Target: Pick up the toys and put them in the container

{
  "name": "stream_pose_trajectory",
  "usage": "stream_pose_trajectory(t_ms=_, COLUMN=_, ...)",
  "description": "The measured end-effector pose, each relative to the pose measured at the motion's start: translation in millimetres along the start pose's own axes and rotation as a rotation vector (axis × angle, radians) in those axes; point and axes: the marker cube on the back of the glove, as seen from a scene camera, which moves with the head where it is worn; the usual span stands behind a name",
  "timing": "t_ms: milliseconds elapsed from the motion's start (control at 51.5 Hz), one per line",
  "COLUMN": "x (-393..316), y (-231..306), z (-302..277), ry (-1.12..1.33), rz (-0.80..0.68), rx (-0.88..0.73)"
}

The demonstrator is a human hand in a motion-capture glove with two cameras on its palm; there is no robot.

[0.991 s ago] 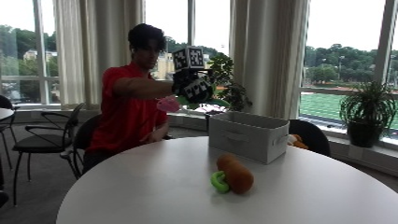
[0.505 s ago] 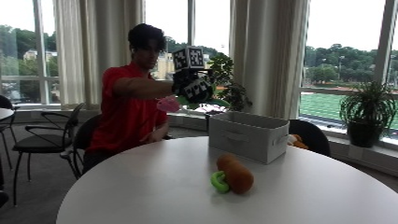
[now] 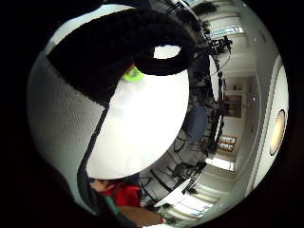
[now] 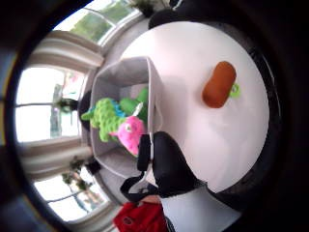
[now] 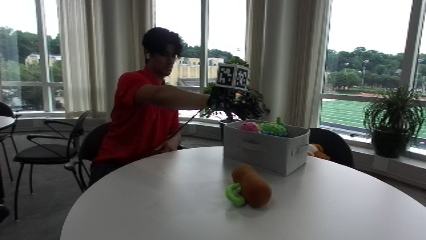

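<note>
Hovering my right hand (image 5: 223, 101) above the container (image 5: 265, 148), fingers relaxed and holding nothing, I see pink and green toys (image 4: 120, 123) inside. Risk: reaching for the orange toy (image 5: 251, 185) on the table (image 5: 166, 200), my sleeve could clip the box.

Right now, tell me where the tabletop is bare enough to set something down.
Bare: the white table on the person's side of the orange toy, and the near edge. Crowded: the grey container, already holding a pink toy and a green toy.

The person (image 5: 143, 117) wears a red short-sleeved shirt, apparently a polo.
</note>
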Motion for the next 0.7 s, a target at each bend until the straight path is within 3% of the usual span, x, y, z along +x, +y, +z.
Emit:
stream_pose_trajectory(t_ms=253, x=54, y=-24, z=41, ry=-0.045, rz=0.061, rx=-0.079)
stream_pose_trajectory(t_ms=700, x=51, y=-66, z=109, ry=-0.064, rz=0.088, rx=-0.094)
